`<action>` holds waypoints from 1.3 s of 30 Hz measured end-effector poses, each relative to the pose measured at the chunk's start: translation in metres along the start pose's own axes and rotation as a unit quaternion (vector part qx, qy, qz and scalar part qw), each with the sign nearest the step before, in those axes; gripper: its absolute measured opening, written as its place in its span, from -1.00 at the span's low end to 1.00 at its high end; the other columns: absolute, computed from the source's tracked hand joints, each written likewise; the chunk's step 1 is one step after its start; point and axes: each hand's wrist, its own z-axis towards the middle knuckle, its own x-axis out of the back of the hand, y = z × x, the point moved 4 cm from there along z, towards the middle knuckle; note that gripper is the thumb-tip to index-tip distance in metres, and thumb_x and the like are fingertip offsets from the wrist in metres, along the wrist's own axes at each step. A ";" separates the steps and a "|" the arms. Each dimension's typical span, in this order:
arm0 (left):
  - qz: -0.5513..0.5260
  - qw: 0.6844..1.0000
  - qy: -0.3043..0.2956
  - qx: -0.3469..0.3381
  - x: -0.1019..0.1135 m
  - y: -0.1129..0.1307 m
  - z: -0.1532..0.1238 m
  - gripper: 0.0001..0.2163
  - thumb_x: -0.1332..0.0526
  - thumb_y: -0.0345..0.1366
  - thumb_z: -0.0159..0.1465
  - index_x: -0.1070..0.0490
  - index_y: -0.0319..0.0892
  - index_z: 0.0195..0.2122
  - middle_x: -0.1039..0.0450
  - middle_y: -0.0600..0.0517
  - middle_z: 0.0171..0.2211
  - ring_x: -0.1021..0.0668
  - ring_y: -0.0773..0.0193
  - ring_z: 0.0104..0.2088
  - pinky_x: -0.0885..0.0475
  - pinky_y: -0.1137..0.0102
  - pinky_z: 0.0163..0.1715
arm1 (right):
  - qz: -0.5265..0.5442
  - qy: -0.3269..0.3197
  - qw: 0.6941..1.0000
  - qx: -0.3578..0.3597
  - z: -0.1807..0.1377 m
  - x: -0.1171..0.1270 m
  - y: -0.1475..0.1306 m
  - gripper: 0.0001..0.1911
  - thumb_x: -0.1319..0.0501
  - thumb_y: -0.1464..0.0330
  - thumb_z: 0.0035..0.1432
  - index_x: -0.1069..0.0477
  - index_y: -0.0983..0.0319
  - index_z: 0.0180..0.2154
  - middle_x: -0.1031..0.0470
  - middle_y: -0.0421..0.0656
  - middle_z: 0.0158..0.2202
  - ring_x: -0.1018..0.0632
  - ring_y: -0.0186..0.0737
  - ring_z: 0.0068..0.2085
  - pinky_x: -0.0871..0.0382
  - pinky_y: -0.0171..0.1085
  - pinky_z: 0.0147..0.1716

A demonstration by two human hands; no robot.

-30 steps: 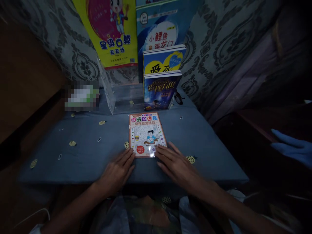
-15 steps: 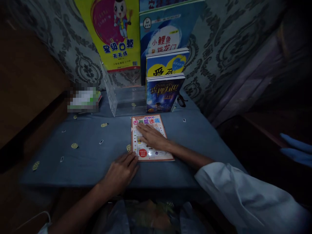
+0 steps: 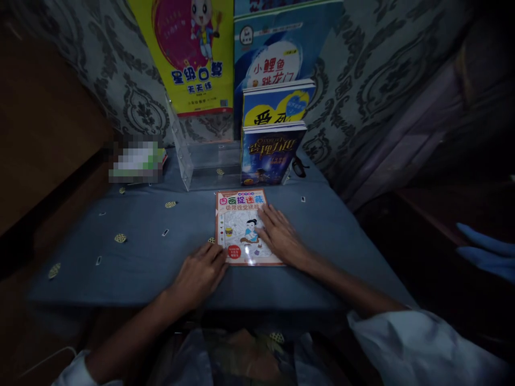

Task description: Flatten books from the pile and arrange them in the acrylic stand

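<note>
A thin picture book [image 3: 241, 220] with an orange border and a drawing of a seated figure in blue lies face up on the table. My right hand [image 3: 279, 236] rests palm down along its right side, open, with fingers stretched out over the cover. At the lower left corner of the book, my left hand [image 3: 203, 271] lies palm down, its fingertips touching the edge. Those fingers are close together and slightly bent, and the thumb is partly hidden.
Behind the book stands a clear acrylic rack [image 3: 209, 177]. It holds a dark blue book [image 3: 269, 155], a yellow workbook [image 3: 193, 59] and several others. A blurred-out stack [image 3: 139, 163] lies at the left, and dark glasses [image 3: 299, 167] sit right of the rack. The blue-grey tablecloth [image 3: 140, 268] is patterned.
My right hand has slid rightward across the cover from its upper left to its right side, uncovering the drawing and title. The left hand has stayed at the lower left corner.
</note>
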 end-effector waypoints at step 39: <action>-0.806 0.513 0.046 0.292 -0.055 -0.079 0.078 -0.50 -0.49 -0.25 0.04 -0.41 -0.23 -0.02 -0.64 -0.10 -0.18 -0.68 0.03 -0.17 -0.59 0.24 -0.16 | 0.043 -0.029 0.997 0.065 -0.041 0.011 -0.020 0.02 -0.17 -0.06 0.26 0.36 0.13 0.47 0.17 0.07 0.50 0.15 0.22 0.47 -0.07 0.28 0.34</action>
